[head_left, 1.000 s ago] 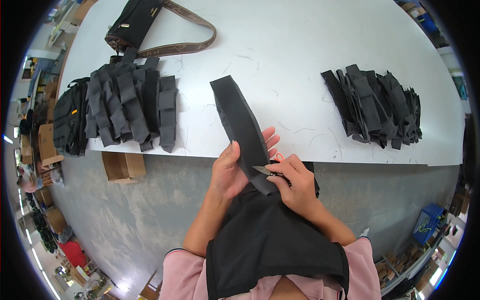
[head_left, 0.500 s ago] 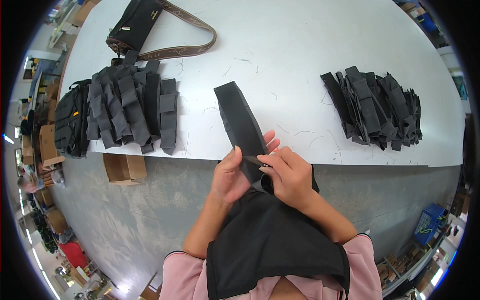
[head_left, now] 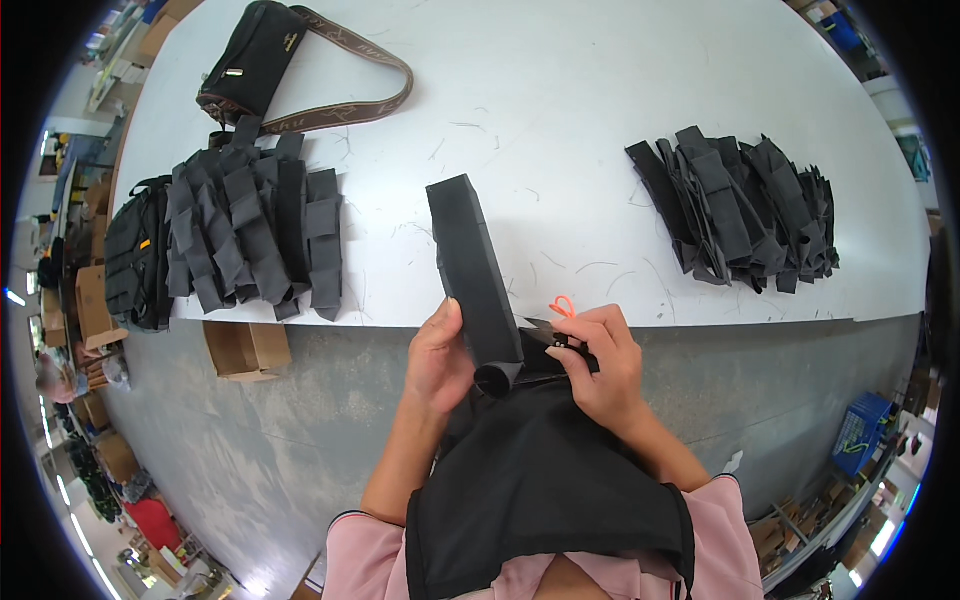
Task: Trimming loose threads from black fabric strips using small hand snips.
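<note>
Dark fabric strip (head_left: 472, 270), pinched in left hand (head_left: 438, 355); snips (head_left: 537, 325), pinched in right hand (head_left: 606, 362); slipping blade could nick strip's edge.

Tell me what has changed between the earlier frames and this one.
The right hand has moved right, taking the small bladed tool off the dark strip's face to beside its right edge. The strip's lower end, flat at first, is curled. Nothing was let go: the left hand still holds the strip. Both strip piles stayed put.
</note>
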Demonstrator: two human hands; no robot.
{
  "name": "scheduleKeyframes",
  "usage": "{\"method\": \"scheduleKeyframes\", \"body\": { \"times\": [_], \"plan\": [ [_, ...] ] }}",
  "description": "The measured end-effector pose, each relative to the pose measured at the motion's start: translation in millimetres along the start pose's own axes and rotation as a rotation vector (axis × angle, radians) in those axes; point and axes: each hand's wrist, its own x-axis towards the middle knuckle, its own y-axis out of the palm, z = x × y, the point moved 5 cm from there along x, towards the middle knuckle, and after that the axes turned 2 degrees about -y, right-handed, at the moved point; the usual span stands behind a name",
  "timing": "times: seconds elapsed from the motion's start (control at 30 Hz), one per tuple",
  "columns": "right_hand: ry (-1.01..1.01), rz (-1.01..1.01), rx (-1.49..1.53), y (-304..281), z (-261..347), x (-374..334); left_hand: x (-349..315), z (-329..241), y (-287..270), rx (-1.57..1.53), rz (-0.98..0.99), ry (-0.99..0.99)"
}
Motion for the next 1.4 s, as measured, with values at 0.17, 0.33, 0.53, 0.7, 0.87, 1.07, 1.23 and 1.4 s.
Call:
{"method": "scheduleKeyframes", "body": {
  "times": [0.17,0.33,0.53,0.7,0.87,1.07,1.23,1.4],
  "plan": [
    [-0.03,0.067,-0.012,5,0,4,-1,6,-10,-0.057,-0.027,-0.059],
    [-0.119,0.091,-0.073,5,-4,6,-5,0,7,0.103,-0.039,-0.022],
    [-0.158,0.096,-0.133,1,-1,3,-9,-5,0,0.243,-0.14,-0.023],
    [-0.146,0.158,-0.124,-3,8,0,-9,-7,4,0.281,-0.177,-0.036],
    [-0.205,0.175,-0.188,-2,9,4,-11,-11,6,0.337,-0.203,-0.055],
    [-0.25,0.232,-0.21,0,11,6,-12,-15,10,0.437,-0.237,-0.111],
    [-0.216,0.18,-0.136,2,11,-3,-12,-16,9,0.495,-0.283,-0.097],
    [0.096,0.121,0.095,2,3,-8,-11,-15,6,0.478,-0.284,-0.09]
  ]
}}
